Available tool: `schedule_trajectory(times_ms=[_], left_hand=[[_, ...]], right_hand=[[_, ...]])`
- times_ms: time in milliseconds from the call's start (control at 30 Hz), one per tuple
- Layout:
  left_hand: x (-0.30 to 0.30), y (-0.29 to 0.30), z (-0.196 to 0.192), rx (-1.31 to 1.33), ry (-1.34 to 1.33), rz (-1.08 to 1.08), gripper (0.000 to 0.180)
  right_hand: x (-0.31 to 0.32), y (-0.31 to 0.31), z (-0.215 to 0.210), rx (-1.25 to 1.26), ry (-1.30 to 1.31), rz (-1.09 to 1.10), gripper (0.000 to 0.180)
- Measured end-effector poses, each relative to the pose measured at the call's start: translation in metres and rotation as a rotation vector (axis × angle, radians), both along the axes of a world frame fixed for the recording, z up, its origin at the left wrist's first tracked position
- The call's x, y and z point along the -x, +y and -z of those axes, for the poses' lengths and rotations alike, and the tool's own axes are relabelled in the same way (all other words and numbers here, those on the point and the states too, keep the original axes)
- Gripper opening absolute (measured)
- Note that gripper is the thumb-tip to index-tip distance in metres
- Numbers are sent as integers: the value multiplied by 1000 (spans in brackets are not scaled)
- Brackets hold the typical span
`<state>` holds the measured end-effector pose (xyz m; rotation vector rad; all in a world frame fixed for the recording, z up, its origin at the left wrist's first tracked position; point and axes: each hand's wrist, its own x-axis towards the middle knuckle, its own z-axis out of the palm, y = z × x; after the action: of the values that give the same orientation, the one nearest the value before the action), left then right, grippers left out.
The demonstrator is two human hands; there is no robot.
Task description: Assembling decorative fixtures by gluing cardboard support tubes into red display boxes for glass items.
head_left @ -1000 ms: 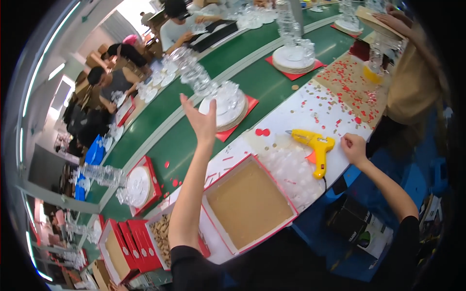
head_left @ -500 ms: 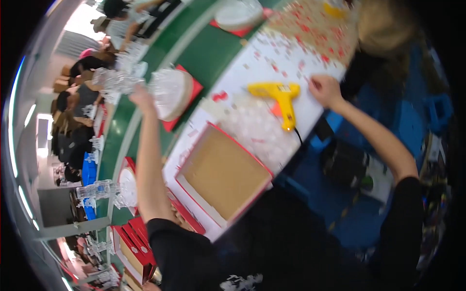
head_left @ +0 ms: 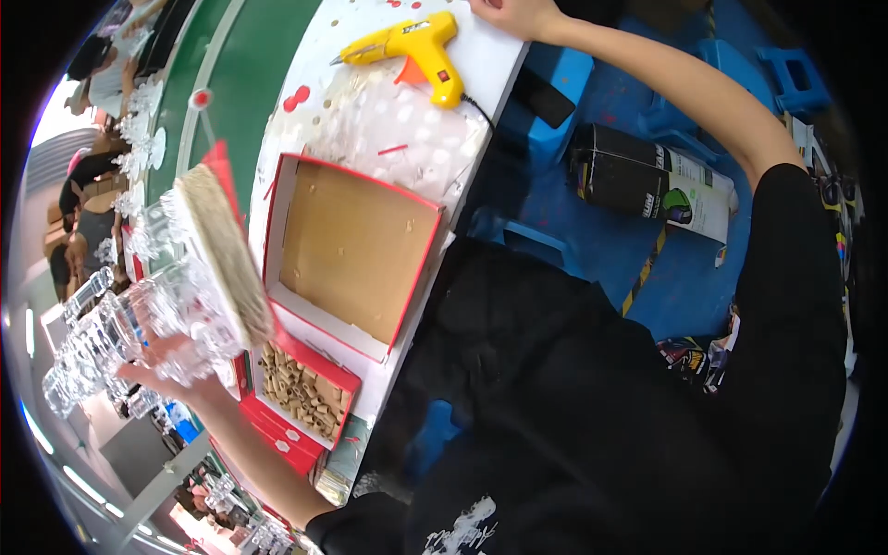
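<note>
My left hand [head_left: 171,361] grips a clear, faceted plastic ornament [head_left: 88,347] by its middle. The ornament is lifted and tilted, and its round base [head_left: 222,250] with a tan edge faces the table. A red sheet or card [head_left: 222,176] shows behind the base; whether it is attached I cannot tell. My right hand [head_left: 518,14] rests at the far edge of the white table, its fingers curled and partly cut off by the frame's top. Nearest to it lies a yellow hot glue gun [head_left: 425,51]. An open red-rimmed cardboard box [head_left: 356,250] stands close to me.
A red box of small tan pieces [head_left: 303,393] sits beside the large box, over stacked red boxes [head_left: 287,444]. Bubble wrap [head_left: 398,139] lies under the glue gun. A green conveyor [head_left: 240,83] runs along the left. Blue stools [head_left: 560,102] stand on the right, and people work beyond the conveyor.
My left hand has taken hold of the clear ornament and drawn it back toward me, tilting it. My view has shifted, so my right hand now sits at the top edge.
</note>
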<state>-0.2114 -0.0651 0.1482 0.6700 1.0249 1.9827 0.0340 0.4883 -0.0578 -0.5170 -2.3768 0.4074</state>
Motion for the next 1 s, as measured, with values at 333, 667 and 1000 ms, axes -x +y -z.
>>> schedule_trajectory(times_ms=[333, 667, 1000], left_hand=[[-106, 22, 54, 257, 266, -598, 106], [-109, 56, 72, 379, 465, -680, 108], [-93, 55, 88, 392, 517, -665, 107]], right_hand=[[6, -8, -5, 31, -17, 51, 26], [2, -1, 4, -33, -49, -30, 20], [4, 8, 9, -12, -127, -52, 20]])
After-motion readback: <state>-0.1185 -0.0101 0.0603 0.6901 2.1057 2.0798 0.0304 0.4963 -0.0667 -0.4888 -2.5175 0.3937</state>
